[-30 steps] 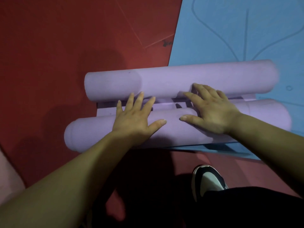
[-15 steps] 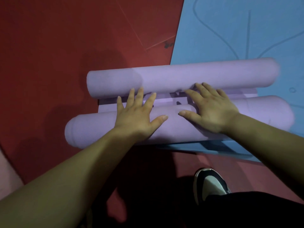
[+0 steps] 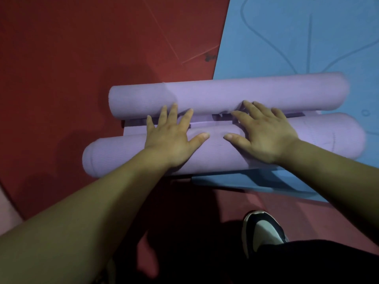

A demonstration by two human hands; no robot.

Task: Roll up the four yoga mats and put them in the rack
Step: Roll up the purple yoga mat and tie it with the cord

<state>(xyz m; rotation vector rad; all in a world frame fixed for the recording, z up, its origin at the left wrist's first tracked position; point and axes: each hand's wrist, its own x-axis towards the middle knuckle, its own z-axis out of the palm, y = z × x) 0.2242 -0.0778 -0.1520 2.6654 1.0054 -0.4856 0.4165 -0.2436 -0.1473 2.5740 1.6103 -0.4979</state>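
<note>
- Left hand point(image 3: 170, 140) lies palm-down on top of the near roll point(image 3: 114, 158). Its fingers are straight and fanned out, nothing curled around anything.
- Right hand point(image 3: 264, 134) is doing the same just beside it, flat and spread and pressing on that same roll. The two thumbs point at each other, tips close but not touching.
- Fingertips of both hands reach over the roll into the gap, right up at the lower edge of the far roll point(image 3: 225, 95).
- Both rolls are purple and sit mid-frame with their long axes running left to right. The near one tilts a bit, left end lower in the frame, and it sticks out further on both sides.
- A flat strip point(image 3: 205, 123) of the same purple shows between them.
- The right halves sit on a blue mat point(image 3: 287, 48) spread flat across the upper right.
- The left ends sit over the red floor point(image 3: 82, 48).
- A shoe point(image 3: 264, 230) pokes in at the bottom right.
</note>
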